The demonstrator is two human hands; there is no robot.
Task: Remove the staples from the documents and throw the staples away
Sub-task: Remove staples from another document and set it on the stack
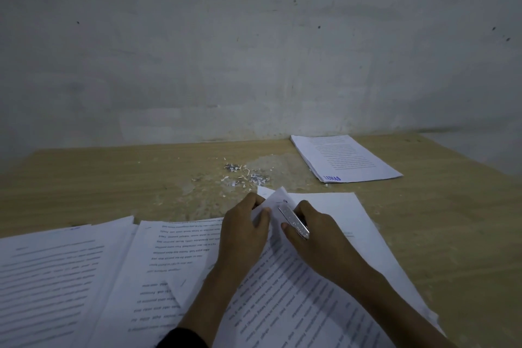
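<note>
Wooden table (pixel 113 178): paper scraps (pixel 245 175) centre, document stack (pixel 344 158) far right.

Both forearms reach forward and converge, so the hands sit just beside each other. The left hand (pixel 244 230) pinches a raised paper corner (pixel 275 199) between thumb and curled fingers. The right hand (pixel 316 237) grips a metal tool (pixel 293 222), thumb on its near side.
</note>
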